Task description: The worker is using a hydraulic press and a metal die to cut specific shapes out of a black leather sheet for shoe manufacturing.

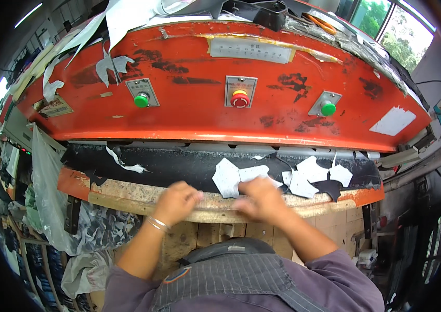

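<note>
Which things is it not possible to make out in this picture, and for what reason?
All in the head view:
Pale cut piece by the right hand: the hand covers its lower part, so whether the fingers pinch it is unclear.
Left hand: curled and slightly blurred; any small thing inside would be hidden.
White sheet on the red machine: its upper end is cut off by the picture's top edge.

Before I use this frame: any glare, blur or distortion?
Head view: window glares, sky washed out; red panel has its top edge bowed by the fisheye, outer corners black; left hand and right hand look slightly soft, possibly motion blur; green buttons look fairly clear.
</note>
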{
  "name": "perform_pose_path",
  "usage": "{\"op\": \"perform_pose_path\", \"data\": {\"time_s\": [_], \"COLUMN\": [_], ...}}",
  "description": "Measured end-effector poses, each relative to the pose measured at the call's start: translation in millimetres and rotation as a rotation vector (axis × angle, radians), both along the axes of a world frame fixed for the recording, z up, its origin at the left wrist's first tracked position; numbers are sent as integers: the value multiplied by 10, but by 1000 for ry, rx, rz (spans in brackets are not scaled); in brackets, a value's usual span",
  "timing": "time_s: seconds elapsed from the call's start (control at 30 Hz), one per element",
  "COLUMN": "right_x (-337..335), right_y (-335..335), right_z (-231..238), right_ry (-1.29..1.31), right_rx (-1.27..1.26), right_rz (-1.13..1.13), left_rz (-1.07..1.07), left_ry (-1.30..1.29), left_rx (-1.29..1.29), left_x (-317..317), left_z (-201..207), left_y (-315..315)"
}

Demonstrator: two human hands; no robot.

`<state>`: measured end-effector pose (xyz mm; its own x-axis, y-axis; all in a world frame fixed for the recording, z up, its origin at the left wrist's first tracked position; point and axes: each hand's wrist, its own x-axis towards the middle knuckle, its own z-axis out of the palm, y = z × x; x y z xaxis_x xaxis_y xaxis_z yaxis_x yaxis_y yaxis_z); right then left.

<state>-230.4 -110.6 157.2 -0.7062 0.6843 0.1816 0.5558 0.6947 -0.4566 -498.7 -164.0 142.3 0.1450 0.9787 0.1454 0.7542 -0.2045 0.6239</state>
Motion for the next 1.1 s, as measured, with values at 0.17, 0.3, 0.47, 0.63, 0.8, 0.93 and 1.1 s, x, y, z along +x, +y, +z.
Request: {"op": "perform_pose_path", "data": {"time_s": [0.17, 0.3, 0.47, 0.63, 0.8, 0.93, 1.1], "right_x": [-459, -504, -556, -652, -1138, -1120, -959], "right_y": [-695, -670, -604, 150, 696, 933, 787], "right_z": [-648, -458, -433, -59, -489, -927, -772], "right_ry": [-174, -117, -122, -152, -258, -346, 10], "right_rx": [144, 73, 72, -407, 42, 96, -256], "right_rz": [-105, -135, -167, -285, -688, -832, -736], "left_rz": [19, 107, -12, -57, 91, 105, 35], "left_ry": [54, 68, 67, -293, -887, -1242, -1560], "left_rx": [16, 111, 30, -483, -536, -591, -730], "left_x": [254, 315, 152, -35, -89, 20, 85], "left_z": [-219, -316, -247, -322, -660, -907, -1033], "left_y": [-469, -480, -422, -177, 25, 494, 761]}}
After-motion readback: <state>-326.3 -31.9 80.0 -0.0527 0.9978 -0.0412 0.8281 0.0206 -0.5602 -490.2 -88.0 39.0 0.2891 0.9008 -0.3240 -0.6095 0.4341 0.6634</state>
